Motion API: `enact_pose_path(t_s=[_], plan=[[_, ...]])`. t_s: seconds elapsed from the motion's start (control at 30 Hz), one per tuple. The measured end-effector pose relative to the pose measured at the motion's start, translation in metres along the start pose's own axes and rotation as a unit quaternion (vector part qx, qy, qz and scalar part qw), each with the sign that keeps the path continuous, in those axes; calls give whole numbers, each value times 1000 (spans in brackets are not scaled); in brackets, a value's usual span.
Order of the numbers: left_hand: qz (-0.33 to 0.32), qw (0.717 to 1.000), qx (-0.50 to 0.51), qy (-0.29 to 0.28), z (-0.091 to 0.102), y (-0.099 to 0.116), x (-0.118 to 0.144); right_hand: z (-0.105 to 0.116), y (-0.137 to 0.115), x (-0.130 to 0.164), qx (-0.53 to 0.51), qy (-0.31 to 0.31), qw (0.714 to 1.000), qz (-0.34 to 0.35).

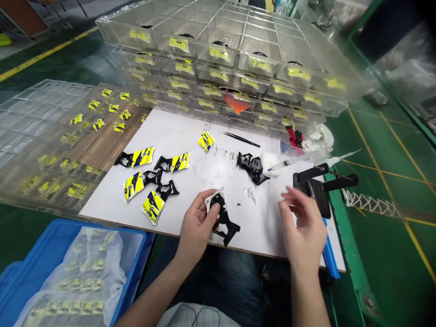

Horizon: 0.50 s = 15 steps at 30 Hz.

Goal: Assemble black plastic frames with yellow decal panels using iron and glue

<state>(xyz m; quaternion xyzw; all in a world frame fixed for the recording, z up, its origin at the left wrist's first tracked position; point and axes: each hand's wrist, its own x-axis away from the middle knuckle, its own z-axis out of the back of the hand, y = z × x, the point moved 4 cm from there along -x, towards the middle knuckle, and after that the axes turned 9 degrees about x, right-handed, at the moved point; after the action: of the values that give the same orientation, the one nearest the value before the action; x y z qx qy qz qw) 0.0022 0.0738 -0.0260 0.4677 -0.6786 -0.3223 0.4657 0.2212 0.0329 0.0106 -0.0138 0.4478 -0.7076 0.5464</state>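
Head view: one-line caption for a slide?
Left hand holds a black plastic frame over a white board; right hand hovers empty beside it.

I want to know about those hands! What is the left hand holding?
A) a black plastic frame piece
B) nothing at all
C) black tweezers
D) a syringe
A: the left hand grips a black plastic frame piece over the white board, while the right hand hovers beside it.

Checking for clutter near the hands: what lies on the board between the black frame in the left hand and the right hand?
A few small clear plastic bits on the white board; head view.
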Motion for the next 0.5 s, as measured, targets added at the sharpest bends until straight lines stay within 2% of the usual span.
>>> enact_pose_path(t_s=[0.07, 0.13, 0.23, 0.33, 0.5], plan=[[-14, 1000, -6, -6, -1, -2, 1, -10, 19, -23, -48, 14, 994, -95], [-18, 1000, -4, -13, -1, -3, 3, -20, 27, -45, -35, 23, 991, -124], [-14, 999, -18, -29, 0, -6, 5, -39, 26, -67, 41, -15, 992, -116], [-29, 995, -62, -69, 0, -8, 6, -49, 25, -77, 95, -41, 989, -106], [-88, 982, -133, -102, -1, -6, 10, -43, 19, -84, 134, -35, 984, -112]])
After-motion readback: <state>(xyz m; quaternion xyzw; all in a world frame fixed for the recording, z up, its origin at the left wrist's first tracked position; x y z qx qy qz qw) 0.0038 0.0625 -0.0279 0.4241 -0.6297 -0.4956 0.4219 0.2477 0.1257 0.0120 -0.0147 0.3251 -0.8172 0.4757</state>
